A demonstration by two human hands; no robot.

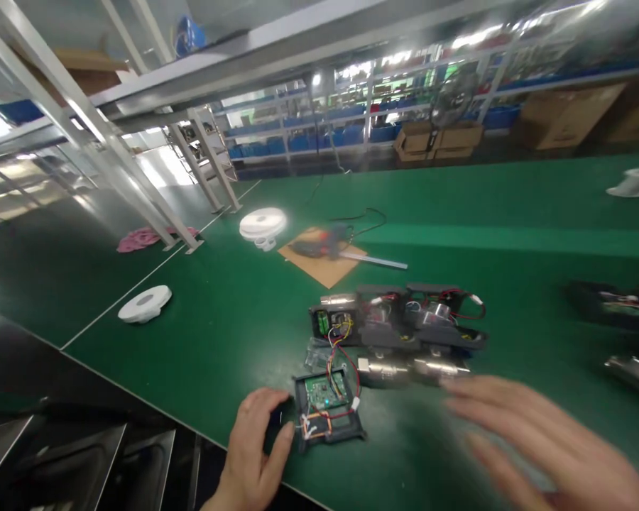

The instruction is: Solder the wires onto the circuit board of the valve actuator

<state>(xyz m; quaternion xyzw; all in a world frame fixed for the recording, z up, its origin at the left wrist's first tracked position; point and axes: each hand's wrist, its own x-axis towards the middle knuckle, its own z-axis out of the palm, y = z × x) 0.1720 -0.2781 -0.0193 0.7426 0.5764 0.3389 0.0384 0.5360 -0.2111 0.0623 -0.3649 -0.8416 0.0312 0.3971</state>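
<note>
On a green counter (458,213) that runs away toward 12 o'clock, under a grey metal frame (138,170), the work lies spread out. Behind it, at 12 to 1 o'clock, stand racks with blue bins (351,131) and cardboard boxes (437,138). White discs sit on the counter: one (145,304) at 9 o'clock, a stack (263,223) at 11 o'clock, another white part (635,182) far off at 2 o'clock. A pink cloth (138,238) lies by the frame's feet at 10 o'clock. On a brown card (324,266) near the middle rests a power tool (319,243), blurred, with a dark cable beyond it.

At 6 o'clock lies a dark tray (327,408) holding a green board (324,389), with red and yellow wires (341,348) rising toward 12 o'clock into a black housing (399,319). Two metal cylinders (412,369) lie just below that housing.

The left hand (255,447) rests at the tray's 9 o'clock edge; its fingers (285,436) curl loosely against the tray's left rim, and the thumb touches the corner, though a firm grip cannot be told. The right hand (537,440), blurred, is spread flat and open at 4 o'clock, holding nothing, its fingertips near the cylinders but apart from the tray. More dark parts (612,305) lie at 3 o'clock.
</note>
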